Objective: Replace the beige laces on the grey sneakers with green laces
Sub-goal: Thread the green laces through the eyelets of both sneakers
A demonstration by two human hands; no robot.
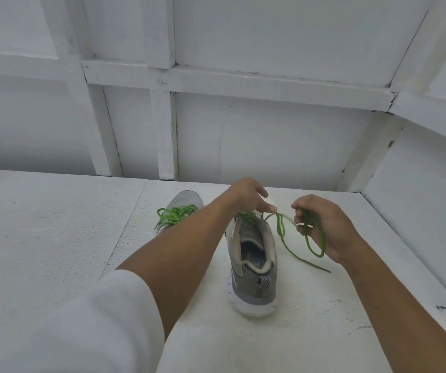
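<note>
Now, through the head camera, the grey sneaker point(254, 265) you are lacing stands on the white tabletop point(55, 224) with its heel toward you. Its green lace point(280, 227) runs from the top eyelets out to your right. Your left hand point(248, 196) reaches across above the tongue and pinches the lace between thumb and fingertip, just beside the collar. Your right hand point(327, 230) curls round a slack loop of the same lace, while the loose tip trails on the tabletop near your wrist. The second sneaker point(187, 199) lies beyond your left forearm with green laces point(173, 216) already in it; no beige lace shows anywhere, so you look close to done. Mind that neither hand pins the shoe down, so a hard tug from the right could probably tip it or drag it sideways. The loop sits loosely in your fingers and may slip free or twist into a knot as you draw it. Whether the two ends are even is hidden under your left hand, so check before you tighten.
</note>
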